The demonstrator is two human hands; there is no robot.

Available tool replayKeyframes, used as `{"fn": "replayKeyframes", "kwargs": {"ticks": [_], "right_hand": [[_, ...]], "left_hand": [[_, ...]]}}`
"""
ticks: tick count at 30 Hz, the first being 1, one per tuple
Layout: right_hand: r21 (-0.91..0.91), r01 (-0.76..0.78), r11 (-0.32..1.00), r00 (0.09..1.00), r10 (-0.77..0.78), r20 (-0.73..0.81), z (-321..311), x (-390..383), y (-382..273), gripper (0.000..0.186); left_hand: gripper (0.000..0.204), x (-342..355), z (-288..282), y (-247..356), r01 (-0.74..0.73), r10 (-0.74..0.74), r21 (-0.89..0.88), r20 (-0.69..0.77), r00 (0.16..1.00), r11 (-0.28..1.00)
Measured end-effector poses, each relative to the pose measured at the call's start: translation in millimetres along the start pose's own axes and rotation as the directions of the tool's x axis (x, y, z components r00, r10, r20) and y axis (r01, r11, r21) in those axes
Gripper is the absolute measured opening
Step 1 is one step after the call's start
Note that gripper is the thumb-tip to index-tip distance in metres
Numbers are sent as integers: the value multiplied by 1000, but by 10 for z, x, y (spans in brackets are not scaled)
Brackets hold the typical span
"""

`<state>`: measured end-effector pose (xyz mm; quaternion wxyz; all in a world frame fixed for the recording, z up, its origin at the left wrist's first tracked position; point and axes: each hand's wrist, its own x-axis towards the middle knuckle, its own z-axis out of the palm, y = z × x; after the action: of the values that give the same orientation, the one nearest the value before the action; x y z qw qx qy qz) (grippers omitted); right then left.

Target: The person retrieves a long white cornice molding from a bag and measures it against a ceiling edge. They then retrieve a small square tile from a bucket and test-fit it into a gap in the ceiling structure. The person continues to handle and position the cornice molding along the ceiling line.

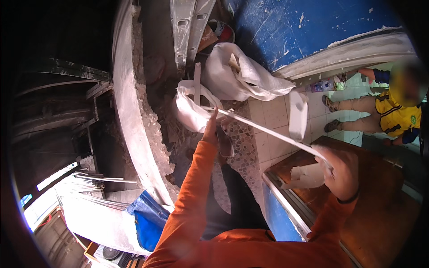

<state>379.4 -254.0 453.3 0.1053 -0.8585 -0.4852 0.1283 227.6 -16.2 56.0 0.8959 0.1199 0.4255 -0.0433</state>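
Observation:
A long, thin white strip (268, 130) stretches between my two hands. My left hand (212, 127) is at its far left end, fingers pressed against it above an open white sack (188, 110). My right hand (340, 173) is closed round the strip's other end, over a brown wooden surface (380, 196). Beneath the right hand is a pale broken piece (306, 176). Another white piece (197, 82) stands upright out of the sack. Behind it lies a larger, crumpled white sack (241, 73).
A broken wall edge (149, 129) runs along my left. Metal channels (184, 33) lean at the back, near a scuffed blue panel (313, 20). A person in a yellow vest (393, 111) stands on the tiled floor at right. A blue tarp (149, 223) lies lower left.

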Motion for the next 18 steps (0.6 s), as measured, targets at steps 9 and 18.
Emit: {"fn": "replayKeyframes", "kwargs": {"ticks": [9, 18], "right_hand": [[-82, 10, 997, 996, -3, 92, -670, -205, -193, 25], [120, -162, 979, 961, 184, -206, -1602, -1263, 463, 33]], "left_hand": [[40, 33, 207, -399, -36, 38, -70, 34, 999, 997], [33, -976, 1948, 365, -377, 437, -281, 193, 879, 883]]}}
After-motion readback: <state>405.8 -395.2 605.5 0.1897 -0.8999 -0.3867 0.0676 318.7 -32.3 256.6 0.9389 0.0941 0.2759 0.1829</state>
